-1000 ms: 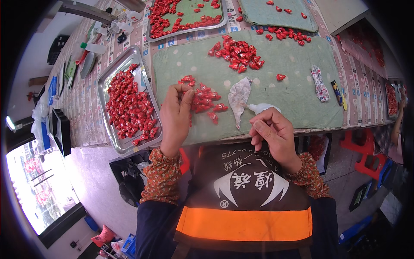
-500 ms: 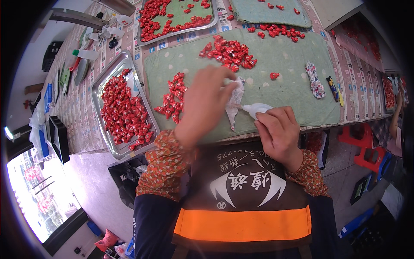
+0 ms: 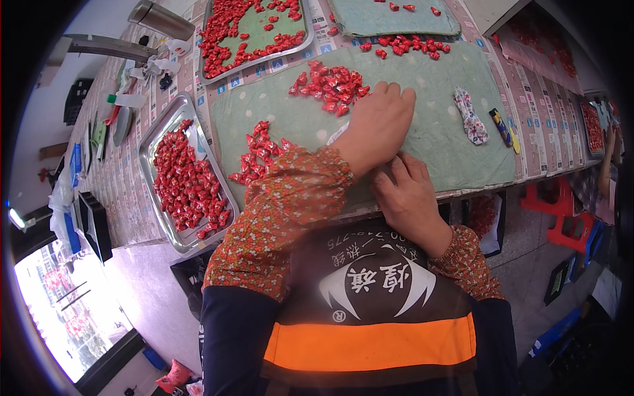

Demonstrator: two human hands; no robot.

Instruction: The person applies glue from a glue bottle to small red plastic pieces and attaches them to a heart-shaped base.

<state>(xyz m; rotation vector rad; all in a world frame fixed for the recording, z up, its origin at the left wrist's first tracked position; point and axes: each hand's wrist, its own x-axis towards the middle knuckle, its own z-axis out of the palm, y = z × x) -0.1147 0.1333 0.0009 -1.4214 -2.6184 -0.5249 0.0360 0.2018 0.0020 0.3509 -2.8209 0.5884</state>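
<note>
My left hand [image 3: 380, 125] is stretched across the green cloth mat [image 3: 449, 168], its fingers curled down where a lone red piece lay. Whatever is between those fingertips is hidden. Close under the left wrist, my right hand [image 3: 409, 198] has its fingers closed. Half a second ago it held a small white squeeze bottle with a thin nozzle; the left wrist now covers that spot. A corner of a white cloth [image 3: 337, 134] shows beside the left wrist. Small shiny red pieces lie in a far pile [image 3: 330, 86] and a left pile [image 3: 257, 155].
At the left stands a metal tray [image 3: 232, 198] of red pieces; another tray [image 3: 308, 33] lies at the back. A floral cloth bundle [image 3: 469, 117] and a dark and yellow tool [image 3: 503, 129] rest on the right. A person's arm [image 3: 606, 171] shows at the far right.
My left hand has moved right, over the spot of the lone red piece, and its fingers have closed. The squeeze bottle has gone out of sight; the view has shifted slightly.
</note>
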